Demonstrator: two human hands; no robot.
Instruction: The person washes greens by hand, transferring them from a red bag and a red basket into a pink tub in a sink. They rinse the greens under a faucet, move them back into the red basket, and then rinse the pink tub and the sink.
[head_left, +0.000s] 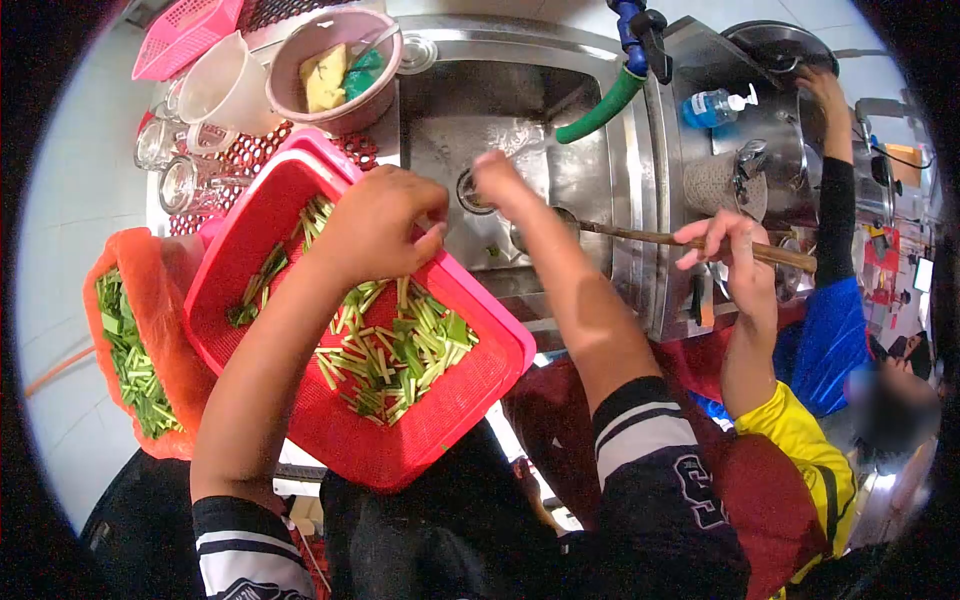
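My left hand is over the far rim of a red mesh basket, its fingers curled in; whatever they hold is hidden. Cut green vegetable stems and leaves lie spread in the basket, which tilts in front of my body. Out over the steel sink, my right hand is closed and slightly blurred, near the round drain. I cannot make out anything in its fingers. A small green scrap lies on the sink bottom.
An orange bag of cut greens stands left. Glass mugs, a jug and a tub with sponges sit behind. A green hose hangs over the sink. At right, another person's hand is by a wooden-handled ladle; another person reaches further back.
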